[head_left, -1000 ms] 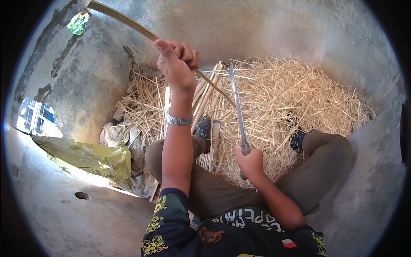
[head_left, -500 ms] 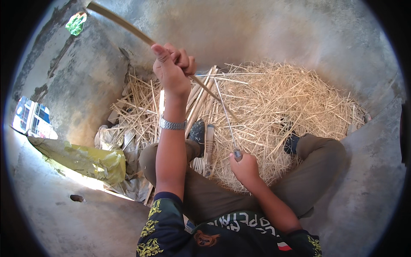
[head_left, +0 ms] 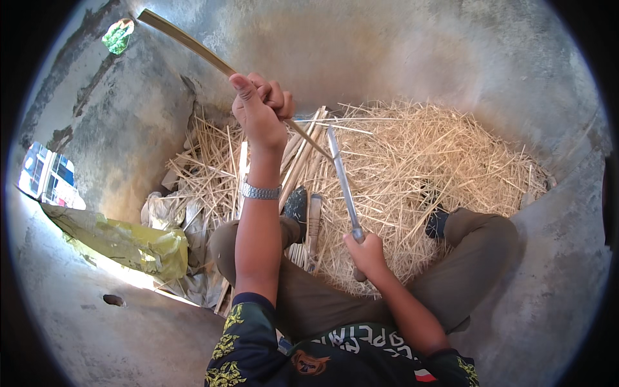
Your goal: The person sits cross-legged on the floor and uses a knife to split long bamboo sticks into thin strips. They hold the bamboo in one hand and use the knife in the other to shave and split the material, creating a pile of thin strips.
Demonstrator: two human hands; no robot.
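Observation:
My left hand (head_left: 261,113), raised in front of me with a metal-band watch on the wrist, grips a long thin bamboo strip (head_left: 187,42). The strip slants from the upper left down past my fist toward the straw. My right hand (head_left: 369,255), low near my lap, is closed round the handle of a long, narrow-bladed knife (head_left: 344,187). The blade points up and away, its flat side showing. Its upper part meets or crosses the strip's lower end; I cannot tell whether they touch.
Straw-like shavings (head_left: 425,148) are heaped between and beyond my feet. Several split strips (head_left: 300,155) lie left of the heap. A tool with a wooden handle (head_left: 314,219) lies beside my left shoe (head_left: 296,208). Yellow sheeting (head_left: 155,248) hangs at the left; a concrete wall (head_left: 387,51) encloses the far side.
The knife has turned, so its blade now shows broad instead of edge-thin, and its handle end shows under my right hand. My left hand keeps its grip on the strip.

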